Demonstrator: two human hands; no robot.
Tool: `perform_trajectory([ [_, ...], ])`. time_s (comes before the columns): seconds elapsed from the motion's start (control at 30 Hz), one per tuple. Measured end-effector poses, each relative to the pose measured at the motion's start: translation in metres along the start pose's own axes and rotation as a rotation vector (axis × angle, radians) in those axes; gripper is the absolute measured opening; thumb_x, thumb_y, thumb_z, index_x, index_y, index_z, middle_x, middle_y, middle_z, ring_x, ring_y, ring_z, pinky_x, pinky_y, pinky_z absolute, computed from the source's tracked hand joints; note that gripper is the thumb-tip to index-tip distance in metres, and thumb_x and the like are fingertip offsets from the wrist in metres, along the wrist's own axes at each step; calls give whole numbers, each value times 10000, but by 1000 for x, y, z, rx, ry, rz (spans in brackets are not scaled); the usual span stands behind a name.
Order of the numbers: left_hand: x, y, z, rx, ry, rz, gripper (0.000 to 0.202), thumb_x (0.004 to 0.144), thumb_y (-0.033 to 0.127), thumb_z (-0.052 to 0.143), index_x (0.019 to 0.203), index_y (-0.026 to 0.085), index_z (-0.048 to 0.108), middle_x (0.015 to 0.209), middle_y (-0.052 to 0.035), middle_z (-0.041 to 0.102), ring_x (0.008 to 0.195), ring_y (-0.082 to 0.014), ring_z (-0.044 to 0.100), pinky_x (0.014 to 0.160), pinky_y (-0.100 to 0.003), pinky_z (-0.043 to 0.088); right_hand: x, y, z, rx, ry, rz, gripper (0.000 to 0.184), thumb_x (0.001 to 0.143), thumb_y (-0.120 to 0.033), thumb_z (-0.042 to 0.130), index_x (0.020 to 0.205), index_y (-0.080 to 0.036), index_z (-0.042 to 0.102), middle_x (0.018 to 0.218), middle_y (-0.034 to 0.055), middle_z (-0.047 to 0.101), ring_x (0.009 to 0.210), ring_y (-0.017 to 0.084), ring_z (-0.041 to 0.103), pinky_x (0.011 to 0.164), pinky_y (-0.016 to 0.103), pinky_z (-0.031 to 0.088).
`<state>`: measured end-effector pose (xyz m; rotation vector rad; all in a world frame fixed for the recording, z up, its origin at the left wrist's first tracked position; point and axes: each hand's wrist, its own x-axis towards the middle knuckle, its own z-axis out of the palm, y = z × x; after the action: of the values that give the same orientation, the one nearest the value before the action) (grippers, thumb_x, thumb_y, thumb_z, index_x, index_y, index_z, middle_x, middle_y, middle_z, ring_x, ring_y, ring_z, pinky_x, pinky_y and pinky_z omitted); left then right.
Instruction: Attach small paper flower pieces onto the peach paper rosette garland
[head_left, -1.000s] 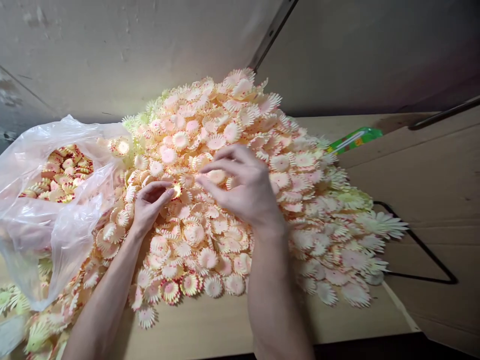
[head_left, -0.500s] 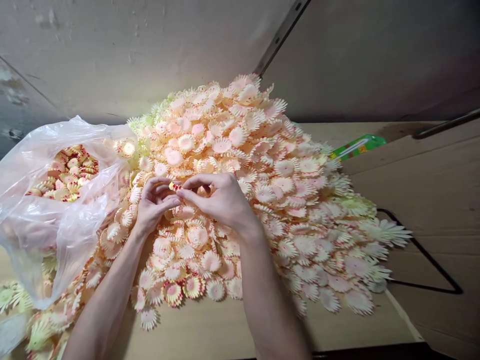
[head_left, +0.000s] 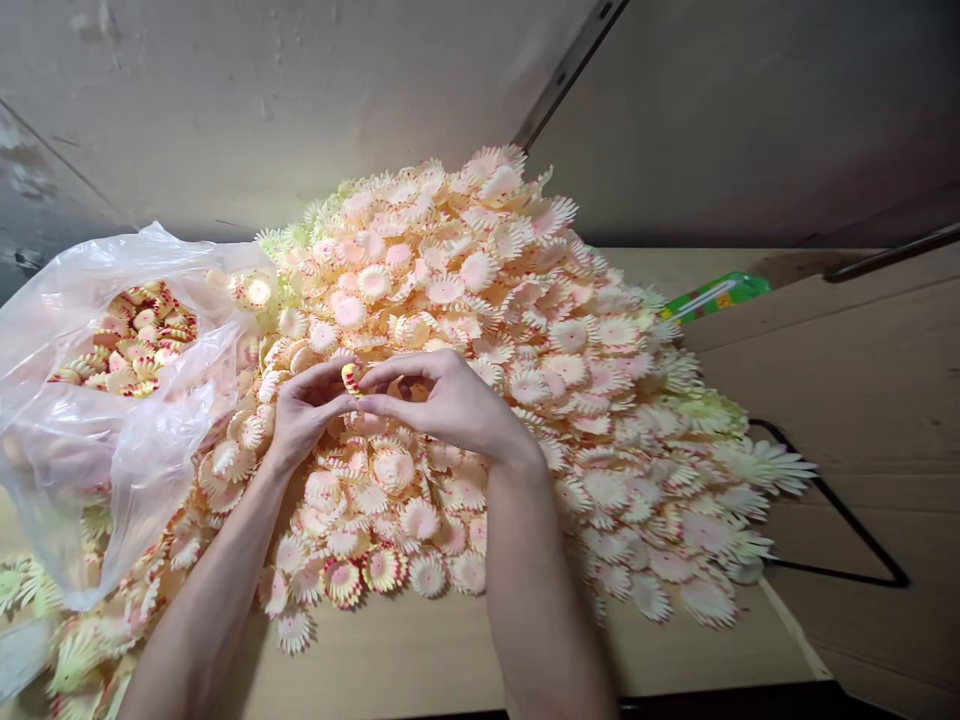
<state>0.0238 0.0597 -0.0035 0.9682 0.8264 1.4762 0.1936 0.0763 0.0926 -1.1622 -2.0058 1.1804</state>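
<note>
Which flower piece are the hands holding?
The yellow-red flower piece pinched between left hand and right hand; the others lie in the pile or bag.

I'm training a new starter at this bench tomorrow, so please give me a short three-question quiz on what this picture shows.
1. True or false: the left hand and the right hand together pinch one small flower piece.
2. Where does the clear plastic bag lie? A) at the left side of the pile of flower pieces; B) at its right side; C) behind it, against the wall.
3. What colour is the packet lying on the cardboard beyond the pile's far right edge?
Key: 1 true; 2 A; 3 green.
</note>
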Motion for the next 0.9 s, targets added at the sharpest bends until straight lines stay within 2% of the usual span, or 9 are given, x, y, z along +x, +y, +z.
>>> perform_trajectory([
  [0.1, -1, 1, 0, 14, -9, -12, 490, 529, 232, 906, 995, 212, 755, 1030, -82, 767, 911, -242, 741, 849, -374, 614, -1, 0, -4, 37, -23, 16, 199, 772, -331, 724, 871, -164, 769, 879, 67, 760, 766, 169, 666, 694, 289, 519],
  [0.23, -2, 0, 0, 58, -5, -55, 487, 524, 205, 904, 991, 206, 764, 999, -79, 773, 859, -237, 748, 824, -383, 631, 1, 4, -4, 147, 58, 74, 184, 779, -299, 708, 865, -140, 739, 885, 84, 756, 770, 171, 689, 728, 297, 550],
  [0.43, -3, 0, 0, 117, 19, -31, 475, 499, 212, 912, 954, 196, 776, 978, -83, 775, 875, -257, 745, 842, -411, 633, 4, 7, -2, 264, 81, 145, 200, 698, -289, 768, 797, -133, 692, 791, 71, 727, 699, 158, 683, 666, 277, 565],
  [0.57, -3, -1, 1, 93, 21, -35, 437, 504, 222, 910, 921, 197, 782, 955, -79, 778, 828, -243, 749, 795, -396, 646, 5, 8, -1, 307, 62, 179, 205, 663, -269, 787, 772, -135, 676, 761, 53, 714, 682, 146, 677, 655, 264, 562],
  [0.9, -3, -1, 1, 87, 9, -25, 407, 514, 203, 904, 903, 201, 784, 981, -78, 776, 873, -246, 745, 778, -366, 650, 6, 10, 0, 316, 43, 174, 197, 661, -243, 781, 790, -131, 682, 775, 55, 724, 705, 144, 685, 677, 262, 567],
])
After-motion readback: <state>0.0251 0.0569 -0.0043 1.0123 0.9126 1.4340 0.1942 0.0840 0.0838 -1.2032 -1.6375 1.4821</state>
